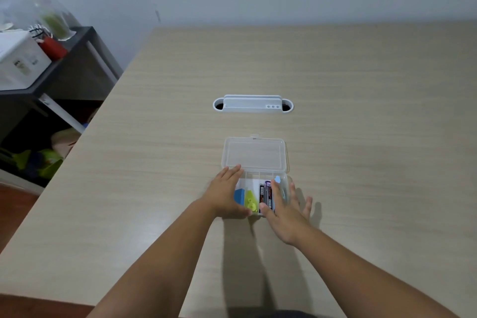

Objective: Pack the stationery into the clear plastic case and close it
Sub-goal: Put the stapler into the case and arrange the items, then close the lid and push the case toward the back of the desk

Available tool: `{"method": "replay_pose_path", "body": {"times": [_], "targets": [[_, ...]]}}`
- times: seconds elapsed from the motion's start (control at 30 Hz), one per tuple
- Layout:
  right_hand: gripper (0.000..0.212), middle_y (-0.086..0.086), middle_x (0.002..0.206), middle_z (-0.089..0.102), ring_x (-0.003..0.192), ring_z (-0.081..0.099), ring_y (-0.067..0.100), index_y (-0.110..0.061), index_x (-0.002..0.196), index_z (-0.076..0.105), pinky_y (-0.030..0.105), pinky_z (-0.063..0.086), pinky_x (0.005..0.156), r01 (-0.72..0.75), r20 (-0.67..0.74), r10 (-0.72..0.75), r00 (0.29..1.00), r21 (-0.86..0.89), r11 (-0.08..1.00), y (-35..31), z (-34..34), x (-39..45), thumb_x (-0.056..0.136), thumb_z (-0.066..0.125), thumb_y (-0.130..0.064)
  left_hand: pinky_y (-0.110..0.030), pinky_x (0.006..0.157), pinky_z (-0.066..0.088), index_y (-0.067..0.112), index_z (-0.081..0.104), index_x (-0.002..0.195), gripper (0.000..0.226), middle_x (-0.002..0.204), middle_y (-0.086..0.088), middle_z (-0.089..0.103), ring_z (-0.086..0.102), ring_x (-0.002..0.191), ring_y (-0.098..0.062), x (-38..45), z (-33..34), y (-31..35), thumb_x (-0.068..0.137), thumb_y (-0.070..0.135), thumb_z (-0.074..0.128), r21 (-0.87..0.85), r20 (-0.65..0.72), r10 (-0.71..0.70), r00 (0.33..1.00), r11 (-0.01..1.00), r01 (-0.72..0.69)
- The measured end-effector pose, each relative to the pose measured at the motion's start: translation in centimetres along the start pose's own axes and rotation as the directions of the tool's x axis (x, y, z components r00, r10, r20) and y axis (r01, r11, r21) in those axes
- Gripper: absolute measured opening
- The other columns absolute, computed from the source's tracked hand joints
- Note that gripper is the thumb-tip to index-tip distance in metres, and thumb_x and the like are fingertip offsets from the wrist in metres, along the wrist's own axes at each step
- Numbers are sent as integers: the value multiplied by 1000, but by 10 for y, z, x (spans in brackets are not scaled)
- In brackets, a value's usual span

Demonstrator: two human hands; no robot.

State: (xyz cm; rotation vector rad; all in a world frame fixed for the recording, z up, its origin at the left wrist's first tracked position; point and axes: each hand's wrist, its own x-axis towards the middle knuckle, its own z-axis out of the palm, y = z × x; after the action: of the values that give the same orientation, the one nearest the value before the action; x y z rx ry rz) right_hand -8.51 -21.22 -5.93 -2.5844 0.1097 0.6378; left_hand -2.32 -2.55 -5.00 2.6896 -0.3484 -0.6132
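Clear case (pixel 254 155) lies lid-open on worktop (pixel 361 137), stationery (pixel 251 200) inside. Left hand (pixel 224 195) and right hand (pixel 285 210) flank it, fingers spread, gripping nothing

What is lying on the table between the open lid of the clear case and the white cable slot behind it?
Nothing: in the head view, only bare table separates the lid from the cable slot.

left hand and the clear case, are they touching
Touching. The head view shows the left hand lying flat over the left end of the open clear case, fingers on its rim.
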Motion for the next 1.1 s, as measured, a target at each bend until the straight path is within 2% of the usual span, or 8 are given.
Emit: {"method": "replay_pose_path", "body": {"times": [0.17,0.23,0.4,0.5,0.63,0.9,1.0,1.1], "targets": [[53,3,150,40,139,33,24,-29,146,23,45,18,114,-33,-330,196,923,440,897,13,-11,10,95,41,-27,-50,121,10,32,9,153,113,163,11,2,-2,149,-25,3,-3,-4,66,67,72,-298,-70,-152,986,946,125],[49,10,143,49,130,46,27,-19,141,37,37,34,106,-106,-225,319,921,643,759,19,-20,16,93,44,-15,-55,117,21,38,12,151,107,162,5,14,15,147,-29,7,-13,1,67,69,69,-698,2,-327,945,676,236],[38,2,121,68,104,65,16,-16,120,66,28,50,91,-175,-44,292,955,710,682,27,-31,31,85,53,-12,-53,108,37,26,38,141,83,147,-7,44,49,128,-28,24,-33,4,72,58,72,-956,273,-398,876,-7,295],[36,4,102,72,80,64,14,-17,121,64,28,53,74,-189,19,270,963,762,619,29,-30,34,88,51,-16,-43,87,48,18,59,93,24,99,-6,63,62,87,-21,19,-44,10,96,40,50,-963,256,-368,894,-173,204],[25,5,79,67,67,58,18,-10,105,70,29,50,68,-217,40,320,947,813,540,34,-36,38,92,53,-22,-42,87,51,14,62,121,50,116,-7,65,61,105,-23,19,-47,5,95,52,44,-956,250,-329,911,-233,178],[39,1,89,69,70,59,20,-18,98,63,31,41,65,-344,257,336,906,910,232,41,-56,43,98,30,-40,-30,90,43,11,68,106,44,126,-1,61,52,119,-19,6,-41,-15,94,49,49,-953,131,-265,955,231,194],[38,8,97,66,80,58,26,-12,110,61,33,43,70,-310,132,389,912,842,441,40,-54,49,94,40,-40,-42,115,27,26,48,140,58,157,7,26,23,145,-22,1,-23,-16,88,47,62,-557,59,-144,988,816,152],[38,12,125,59,112,54,30,-15,122,58,39,43,95,-187,-264,354,897,500,846,33,-42,47,92,44,-36,-52,120,1,31,17,153,68,163,11,0,-7,150,-23,-5,5,0,95,57,39,-129,-27,-110,994,986,106]]}}
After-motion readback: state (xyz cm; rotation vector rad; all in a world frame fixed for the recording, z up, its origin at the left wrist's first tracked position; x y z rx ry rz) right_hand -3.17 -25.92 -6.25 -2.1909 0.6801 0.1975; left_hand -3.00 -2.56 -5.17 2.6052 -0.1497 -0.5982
